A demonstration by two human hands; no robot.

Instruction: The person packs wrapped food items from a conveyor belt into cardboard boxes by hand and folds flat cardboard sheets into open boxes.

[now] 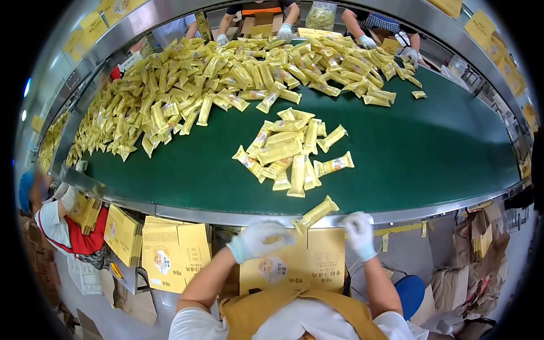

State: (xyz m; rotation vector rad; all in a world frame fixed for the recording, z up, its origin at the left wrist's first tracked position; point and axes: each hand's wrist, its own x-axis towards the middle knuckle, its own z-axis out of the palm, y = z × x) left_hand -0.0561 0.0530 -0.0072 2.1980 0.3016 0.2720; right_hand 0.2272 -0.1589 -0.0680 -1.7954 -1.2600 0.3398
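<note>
A yellow printed cardboard box (323, 262) stands in front of me, below the belt's near edge. My left hand (259, 240), in a white glove, is over its top left part with fingers stretched to the right. Just right of those fingertips, a yellow snack packet (316, 213) lies tilted across the belt's metal edge; I cannot tell whether they touch it. My right hand (360, 232), also gloved, is beside the box's upper right corner, its fingers loosely bent and no object visible in them. Farther up on the green belt sits a small pile of the same packets (281, 148).
A large heap of packets (187, 79) covers the far and left parts of the green belt (419, 153). Flat yellow cartons (175, 249) are stacked at left. Co-workers' gloved hands (285, 32) are across the belt; another person (56, 218) works at left. A blue stool (410, 296) stands lower right.
</note>
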